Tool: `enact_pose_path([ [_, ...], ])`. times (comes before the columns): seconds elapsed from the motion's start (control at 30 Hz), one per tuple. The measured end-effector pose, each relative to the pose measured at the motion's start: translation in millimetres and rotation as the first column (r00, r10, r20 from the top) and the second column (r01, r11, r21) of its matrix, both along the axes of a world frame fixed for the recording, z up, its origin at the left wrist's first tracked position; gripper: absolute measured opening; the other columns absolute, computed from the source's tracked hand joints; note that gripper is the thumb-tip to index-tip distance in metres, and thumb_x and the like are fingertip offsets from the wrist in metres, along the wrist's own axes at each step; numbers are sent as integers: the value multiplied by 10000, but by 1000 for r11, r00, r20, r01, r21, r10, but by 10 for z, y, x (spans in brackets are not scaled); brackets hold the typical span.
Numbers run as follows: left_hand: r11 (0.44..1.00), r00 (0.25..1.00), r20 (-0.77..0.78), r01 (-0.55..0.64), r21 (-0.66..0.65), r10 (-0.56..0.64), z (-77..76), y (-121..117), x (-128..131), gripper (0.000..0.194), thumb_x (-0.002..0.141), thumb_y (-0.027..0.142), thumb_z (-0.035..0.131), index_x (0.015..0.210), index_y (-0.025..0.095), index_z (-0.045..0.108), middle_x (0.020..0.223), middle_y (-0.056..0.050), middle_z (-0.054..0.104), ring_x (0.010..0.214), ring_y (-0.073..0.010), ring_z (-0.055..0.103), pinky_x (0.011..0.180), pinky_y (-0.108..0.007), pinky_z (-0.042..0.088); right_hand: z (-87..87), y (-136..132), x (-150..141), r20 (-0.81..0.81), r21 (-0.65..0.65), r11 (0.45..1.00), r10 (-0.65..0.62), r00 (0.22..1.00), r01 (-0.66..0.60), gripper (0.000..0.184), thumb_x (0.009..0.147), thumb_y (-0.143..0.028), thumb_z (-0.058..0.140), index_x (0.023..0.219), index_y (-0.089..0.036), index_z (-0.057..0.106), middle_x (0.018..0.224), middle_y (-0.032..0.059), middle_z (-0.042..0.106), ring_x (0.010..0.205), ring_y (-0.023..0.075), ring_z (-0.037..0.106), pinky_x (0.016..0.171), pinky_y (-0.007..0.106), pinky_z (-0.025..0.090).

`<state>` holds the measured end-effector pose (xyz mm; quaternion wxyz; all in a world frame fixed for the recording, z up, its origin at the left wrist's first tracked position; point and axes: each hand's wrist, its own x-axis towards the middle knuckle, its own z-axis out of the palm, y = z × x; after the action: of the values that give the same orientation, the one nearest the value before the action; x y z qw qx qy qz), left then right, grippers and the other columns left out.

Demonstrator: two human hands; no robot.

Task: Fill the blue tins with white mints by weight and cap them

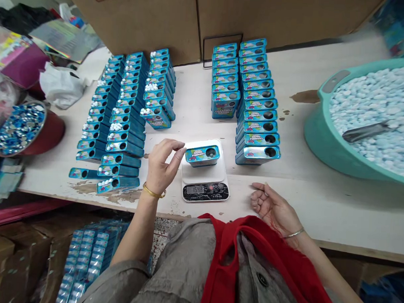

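Observation:
A blue tin [202,155] printed "CARAMELO MACIZO" stands on a white kitchen scale [206,175], its round opening at the right end with pale candies inside. My left hand [164,163] is beside the tin's left end, thumb and forefinger tips drawn together there. Whether they touch the tin or pinch something small cannot be seen. To the right of the scale, my right hand [269,204] hovers low over the table, palm turned up. Its forefinger points left while the other fingers curl in; what they hold, if anything, is hidden. The scale's display seems to read 154.8.
Rows of tins [123,118] stand at left, many topped with white candies; more tins [257,100] stand at right. A turquoise tub [325,133] of pale candies holds a metal scoop [365,130]. A red bowl [53,131] contains blue-silver pieces. Cardboard boxes [160,22] line the back.

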<state>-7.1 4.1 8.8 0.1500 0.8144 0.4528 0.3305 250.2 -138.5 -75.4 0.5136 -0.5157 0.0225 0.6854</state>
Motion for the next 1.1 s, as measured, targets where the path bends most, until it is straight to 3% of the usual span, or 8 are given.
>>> enact_pose_path([
  [0.27, 999, 999, -16, 29, -36, -30, -20, 10, 27, 186, 906, 329, 504, 973, 181, 595, 943, -51, 639, 902, -155, 587, 831, -320, 454, -1, 4, -8, 3, 5, 1000, 8, 1000, -8, 247, 766, -393, 665, 888, -179, 644, 615, 1, 613, 526, 89, 539, 510, 174, 481],
  [0.5, 978, 960, -196, 186, -94, -201, 3, 56, 65, 691, 751, 520, 662, 1322, 218, 419, 1227, -115, 530, 1139, -244, 491, 967, -404, 374, -12, 8, -32, 0, 30, 999, 14, 1000, -14, 282, 753, -414, 675, 897, -174, 643, 616, 8, 615, 532, 98, 533, 505, 191, 471],
  [0.6, 977, 961, -191, 185, -102, -201, 9, 77, 65, 727, 746, 528, 663, 1349, 229, 388, 1238, -113, 525, 1149, -249, 486, 980, -411, 361, 172, 56, -72, 186, 75, 991, 91, 978, -107, 331, 770, -479, 640, 907, -177, 640, 543, -16, 557, 463, 90, 447, 421, 191, 375],
  [0.73, 985, 973, -165, 145, -94, -159, -1, 77, 60, 697, 757, 511, 660, 1340, 240, 393, 1215, -107, 546, 1130, -249, 503, 962, -417, 378, 685, 375, -205, 565, 250, 884, 198, 801, -394, 327, 835, -479, 559, 974, -192, 632, 476, -57, 439, 450, 100, 372, 437, 227, 301],
  [0.87, 991, 982, -147, 104, -85, -115, 5, 41, 49, 670, 774, 495, 649, 1337, 237, 393, 1192, -101, 562, 1116, -244, 518, 947, -412, 395, 1053, 901, -407, 776, 402, 698, 84, 625, -592, 278, 884, -432, 489, 916, -195, 630, 620, -33, 503, 512, 93, 385, 505, 244, 307],
  [0.97, 991, 981, -159, 99, -88, -112, 11, 3, 9, 633, 790, 484, 636, 1325, 233, 409, 1206, -101, 560, 1135, -243, 512, 962, -409, 389, 1085, 1154, -525, 893, 286, 584, 125, 433, -760, 288, 869, -428, 514, 972, -190, 639, 552, -47, 470, 509, 100, 386, 517, 250, 282],
  [1.03, 990, 978, -169, 103, -92, -118, 0, -21, -27, 609, 797, 481, 629, 1315, 236, 423, 1228, -99, 551, 1157, -246, 499, 976, -408, 379, 1045, 1188, -551, 920, 194, 581, 172, 352, -791, 373, 846, -442, 545, 1104, -180, 611, 471, -76, 390, 469, 104, 355, 500, 254, 254],
  [1.1, 988, 974, -183, 116, -99, -133, -23, -41, -51, 632, 786, 495, 635, 1321, 237, 417, 1257, -101, 529, 1183, -252, 478, 992, -411, 364, 994, 1125, -531, 907, 190, 622, 185, 379, -759, 454, 843, -446, 548, 1206, -174, 556, 455, -94, 331, 450, 103, 326, 489, 253, 243],
])
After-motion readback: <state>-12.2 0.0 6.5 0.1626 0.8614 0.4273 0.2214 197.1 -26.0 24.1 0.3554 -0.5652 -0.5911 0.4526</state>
